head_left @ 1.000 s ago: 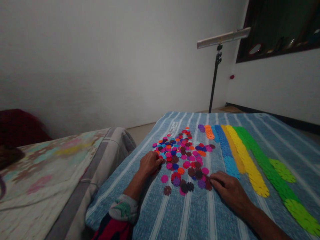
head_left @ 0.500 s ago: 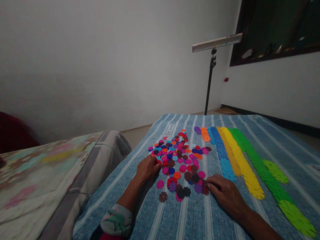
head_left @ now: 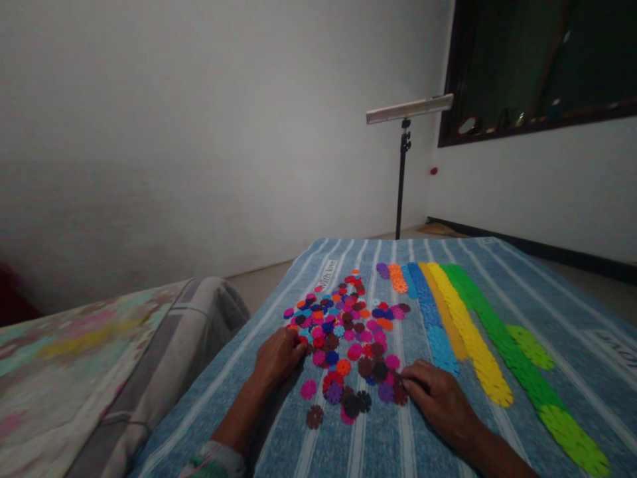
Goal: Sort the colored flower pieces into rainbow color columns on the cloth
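A loose pile of notched, flower-shaped plastic discs (head_left: 348, 325) in pink, red, brown, blue, purple and orange lies on the striped blue cloth (head_left: 318, 451). My left hand (head_left: 279, 356) rests at the pile's left edge, fingers curled beside some red discs; what they hold, if anything, is hidden. On the pile's near right side, my right hand (head_left: 440, 397) pinches what looks like a brown disc (head_left: 398, 380) between thumb and forefinger. Overlapping discs form colour-sorted rows to the right: a blue row (head_left: 430, 302), a yellow row (head_left: 470, 332) and a green row (head_left: 517, 358).
Short purple (head_left: 383, 270) and orange rows (head_left: 397, 279) lie at the far end. Light green discs (head_left: 531, 346) sit beside the green row. A bed or padded surface with a patterned cover (head_left: 99, 372) stands at left. Behind the table rises a lamp on a black stand (head_left: 401, 179).
The whole view has shifted, so everything sits slightly lower and further left. Relative to the pile, both hands have hardly moved.
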Motion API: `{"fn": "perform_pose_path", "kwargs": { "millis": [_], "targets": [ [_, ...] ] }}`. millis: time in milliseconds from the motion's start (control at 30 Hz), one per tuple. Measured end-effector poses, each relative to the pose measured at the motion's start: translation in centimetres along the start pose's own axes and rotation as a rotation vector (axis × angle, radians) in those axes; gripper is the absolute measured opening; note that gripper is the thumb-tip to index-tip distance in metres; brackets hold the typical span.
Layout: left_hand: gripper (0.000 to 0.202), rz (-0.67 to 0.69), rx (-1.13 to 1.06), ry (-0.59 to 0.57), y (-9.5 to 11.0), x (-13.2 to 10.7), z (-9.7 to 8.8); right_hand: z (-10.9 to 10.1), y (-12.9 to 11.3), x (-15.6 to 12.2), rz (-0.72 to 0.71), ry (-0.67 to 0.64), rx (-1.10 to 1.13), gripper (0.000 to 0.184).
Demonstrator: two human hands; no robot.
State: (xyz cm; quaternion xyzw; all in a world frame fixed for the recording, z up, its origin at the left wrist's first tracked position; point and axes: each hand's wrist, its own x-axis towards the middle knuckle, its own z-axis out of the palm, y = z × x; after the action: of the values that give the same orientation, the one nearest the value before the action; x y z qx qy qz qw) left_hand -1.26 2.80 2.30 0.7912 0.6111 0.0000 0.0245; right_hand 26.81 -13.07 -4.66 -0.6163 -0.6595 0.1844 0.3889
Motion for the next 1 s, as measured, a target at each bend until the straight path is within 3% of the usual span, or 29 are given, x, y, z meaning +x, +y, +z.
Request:
{"fn": "perform_pose_path", "kwargs": {
  "millis": [1000],
  "targets": [
    [0.023,0.001,-0.04,-0.032,-0.07,0.42,0.0,0.05,0.38,-0.05,-0.012,-0.03,0.009,0.027]
  ]
}}
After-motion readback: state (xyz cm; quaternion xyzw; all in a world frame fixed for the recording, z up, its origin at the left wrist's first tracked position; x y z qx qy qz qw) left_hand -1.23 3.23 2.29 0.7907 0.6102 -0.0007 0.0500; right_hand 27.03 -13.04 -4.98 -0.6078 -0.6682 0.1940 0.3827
